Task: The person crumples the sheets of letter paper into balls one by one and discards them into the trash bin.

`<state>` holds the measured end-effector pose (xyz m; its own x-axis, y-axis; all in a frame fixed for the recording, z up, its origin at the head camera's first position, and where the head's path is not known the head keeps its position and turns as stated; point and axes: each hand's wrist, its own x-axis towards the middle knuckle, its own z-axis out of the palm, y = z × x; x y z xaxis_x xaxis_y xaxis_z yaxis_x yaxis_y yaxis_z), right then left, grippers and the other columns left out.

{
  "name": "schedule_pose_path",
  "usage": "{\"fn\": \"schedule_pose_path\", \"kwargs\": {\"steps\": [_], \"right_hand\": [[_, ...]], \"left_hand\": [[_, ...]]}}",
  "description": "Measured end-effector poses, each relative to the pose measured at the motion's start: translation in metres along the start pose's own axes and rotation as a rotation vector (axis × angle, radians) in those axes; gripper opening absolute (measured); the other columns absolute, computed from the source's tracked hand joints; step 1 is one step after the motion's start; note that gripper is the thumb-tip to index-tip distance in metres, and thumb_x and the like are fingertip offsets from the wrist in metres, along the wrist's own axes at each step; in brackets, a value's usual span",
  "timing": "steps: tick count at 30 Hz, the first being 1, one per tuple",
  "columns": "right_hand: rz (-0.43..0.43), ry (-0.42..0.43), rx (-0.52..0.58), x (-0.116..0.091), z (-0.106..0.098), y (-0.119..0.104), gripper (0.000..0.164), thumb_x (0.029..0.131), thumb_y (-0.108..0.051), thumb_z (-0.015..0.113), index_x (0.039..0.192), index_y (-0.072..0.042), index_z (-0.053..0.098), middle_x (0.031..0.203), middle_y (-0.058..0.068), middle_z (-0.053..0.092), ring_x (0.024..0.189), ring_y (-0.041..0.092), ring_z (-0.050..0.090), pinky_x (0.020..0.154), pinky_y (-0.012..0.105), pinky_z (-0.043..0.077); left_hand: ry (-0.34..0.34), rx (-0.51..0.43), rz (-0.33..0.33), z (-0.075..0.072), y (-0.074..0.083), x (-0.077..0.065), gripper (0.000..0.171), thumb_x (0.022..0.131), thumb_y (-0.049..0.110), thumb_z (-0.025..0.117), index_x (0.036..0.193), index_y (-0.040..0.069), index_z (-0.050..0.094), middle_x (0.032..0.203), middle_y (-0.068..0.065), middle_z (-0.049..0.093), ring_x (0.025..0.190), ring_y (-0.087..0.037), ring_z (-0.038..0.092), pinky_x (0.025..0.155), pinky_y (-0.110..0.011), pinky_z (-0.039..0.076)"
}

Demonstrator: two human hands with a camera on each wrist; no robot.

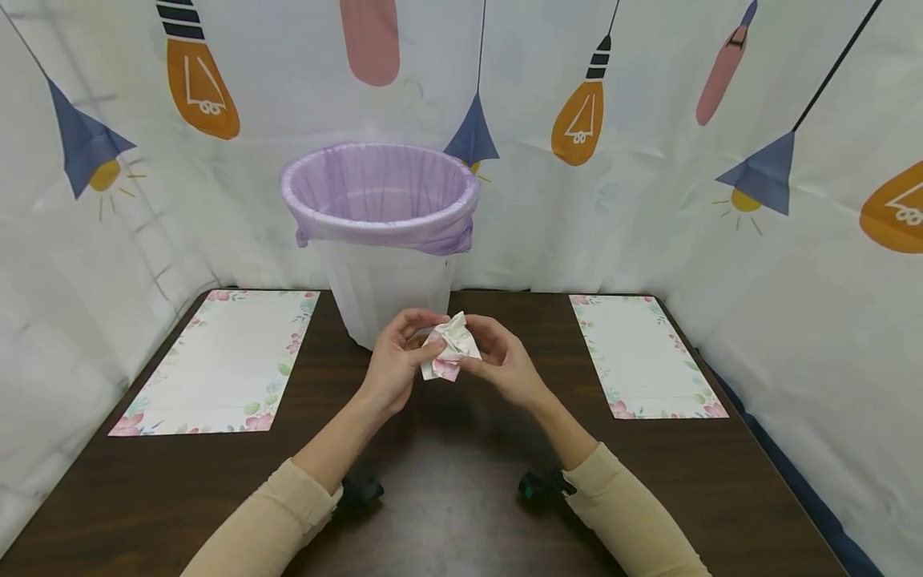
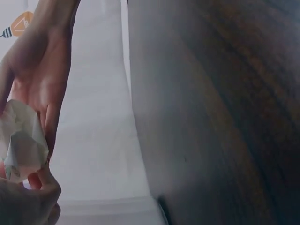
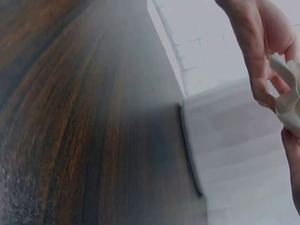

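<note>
A crumpled piece of paper (image 1: 456, 340), white with pink floral print, is held between both hands above the table, just in front of the bin. My left hand (image 1: 401, 357) pinches its left side with thumb and fingers. On the opposite side, my right hand (image 1: 507, 361) grips it between thumb and curled fingers. In the left wrist view the crumpled paper (image 2: 23, 140) shows as a pale wad at the left edge. The right wrist view catches only part of the paper (image 3: 289, 96), its folds standing up between the fingertips.
A white bin (image 1: 389, 280) with a purple liner (image 1: 382, 232) stands behind the hands. Flat floral-bordered sheets lie on the dark table (image 1: 447, 513), one at left (image 1: 216, 361) and one at right (image 1: 645, 357). A patterned curtain (image 1: 649, 216) hangs behind.
</note>
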<state>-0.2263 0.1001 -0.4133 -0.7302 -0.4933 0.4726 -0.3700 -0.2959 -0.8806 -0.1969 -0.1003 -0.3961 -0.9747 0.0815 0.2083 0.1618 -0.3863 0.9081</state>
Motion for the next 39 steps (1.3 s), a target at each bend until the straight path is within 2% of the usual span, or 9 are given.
{"fn": "schedule_pose_path", "kwargs": {"steps": [5, 10, 17, 19, 24, 29, 34, 36, 39], "right_hand": [[-0.046, 0.049, -0.041, -0.002, 0.001, 0.001, 0.055, 0.091, 0.002, 0.076, 0.137, 0.014, 0.049, 0.13, 0.027, 0.058, 0.117, 0.023, 0.06, 0.096, 0.032, 0.054], [-0.088, 0.081, -0.106, -0.002, 0.001, 0.0, 0.045, 0.09, 0.008, 0.075, 0.129, 0.013, 0.055, 0.124, 0.029, 0.061, 0.107, 0.022, 0.062, 0.088, 0.03, 0.057], [-0.113, 0.133, -0.146, -0.002, 0.002, 0.001, 0.028, 0.088, 0.011, 0.074, 0.113, 0.011, 0.061, 0.106, 0.025, 0.067, 0.086, 0.018, 0.063, 0.073, 0.025, 0.056], [-0.13, 0.147, -0.153, -0.002, 0.003, 0.004, 0.024, 0.088, 0.012, 0.074, 0.109, 0.011, 0.062, 0.104, 0.024, 0.068, 0.084, 0.018, 0.062, 0.071, 0.024, 0.056], [-0.179, 0.174, -0.161, -0.002, 0.005, 0.012, 0.02, 0.088, 0.014, 0.073, 0.104, 0.012, 0.063, 0.104, 0.022, 0.068, 0.085, 0.017, 0.063, 0.071, 0.024, 0.056], [-0.161, 0.175, -0.162, -0.002, 0.007, 0.014, 0.028, 0.089, 0.007, 0.076, 0.114, 0.01, 0.064, 0.112, 0.021, 0.068, 0.095, 0.02, 0.065, 0.078, 0.026, 0.056], [-0.096, 0.112, -0.244, -0.003, 0.006, 0.008, 0.055, 0.084, 0.013, 0.078, 0.135, 0.005, 0.059, 0.125, 0.02, 0.064, 0.106, 0.023, 0.062, 0.089, 0.032, 0.055], [-0.094, 0.091, -0.294, -0.002, 0.007, 0.006, 0.062, 0.08, 0.018, 0.079, 0.137, 0.006, 0.058, 0.125, 0.02, 0.063, 0.105, 0.023, 0.062, 0.089, 0.036, 0.055], [-0.127, 0.089, -0.338, -0.001, 0.007, 0.007, 0.058, 0.078, 0.022, 0.077, 0.131, 0.01, 0.06, 0.12, 0.023, 0.063, 0.099, 0.022, 0.063, 0.083, 0.036, 0.056]], "left_hand": [[0.015, 0.079, -0.021, 0.002, -0.002, -0.003, 0.047, 0.094, -0.011, 0.067, 0.139, -0.002, 0.057, 0.138, -0.017, 0.054, 0.114, -0.025, 0.06, 0.08, -0.025, 0.055], [-0.017, 0.159, -0.08, 0.002, -0.002, -0.005, 0.041, 0.099, 0.0, 0.066, 0.139, 0.001, 0.06, 0.138, -0.013, 0.057, 0.113, -0.025, 0.061, 0.082, -0.025, 0.055], [-0.02, 0.138, -0.098, 0.003, -0.004, -0.002, 0.037, 0.099, -0.001, 0.065, 0.136, -0.001, 0.064, 0.135, -0.015, 0.059, 0.104, -0.02, 0.066, 0.08, -0.026, 0.058], [-0.011, 0.137, -0.1, 0.003, -0.005, -0.002, 0.036, 0.1, -0.001, 0.065, 0.135, -0.002, 0.065, 0.135, -0.017, 0.059, 0.101, -0.02, 0.066, 0.079, -0.026, 0.058], [0.002, 0.122, -0.119, 0.003, -0.006, 0.0, 0.036, 0.1, -0.002, 0.064, 0.136, -0.002, 0.064, 0.14, -0.019, 0.057, 0.106, -0.02, 0.065, 0.083, -0.026, 0.057], [-0.012, 0.122, -0.168, 0.0, -0.003, 0.001, 0.038, 0.101, 0.001, 0.063, 0.14, 0.003, 0.063, 0.133, -0.017, 0.06, 0.107, -0.02, 0.064, 0.084, -0.027, 0.057], [-0.017, 0.096, -0.206, -0.004, -0.002, 0.002, 0.04, 0.103, 0.002, 0.061, 0.143, 0.004, 0.059, 0.12, -0.015, 0.065, 0.097, -0.018, 0.066, 0.078, -0.026, 0.057], [-0.012, 0.088, -0.208, -0.006, -0.003, 0.002, 0.04, 0.103, 0.002, 0.062, 0.142, 0.003, 0.058, 0.117, -0.014, 0.066, 0.094, -0.017, 0.067, 0.076, -0.025, 0.057], [-0.005, 0.082, -0.212, -0.006, -0.004, 0.002, 0.039, 0.102, 0.002, 0.062, 0.141, 0.002, 0.058, 0.112, -0.013, 0.068, 0.09, -0.016, 0.068, 0.073, -0.025, 0.057]]}}
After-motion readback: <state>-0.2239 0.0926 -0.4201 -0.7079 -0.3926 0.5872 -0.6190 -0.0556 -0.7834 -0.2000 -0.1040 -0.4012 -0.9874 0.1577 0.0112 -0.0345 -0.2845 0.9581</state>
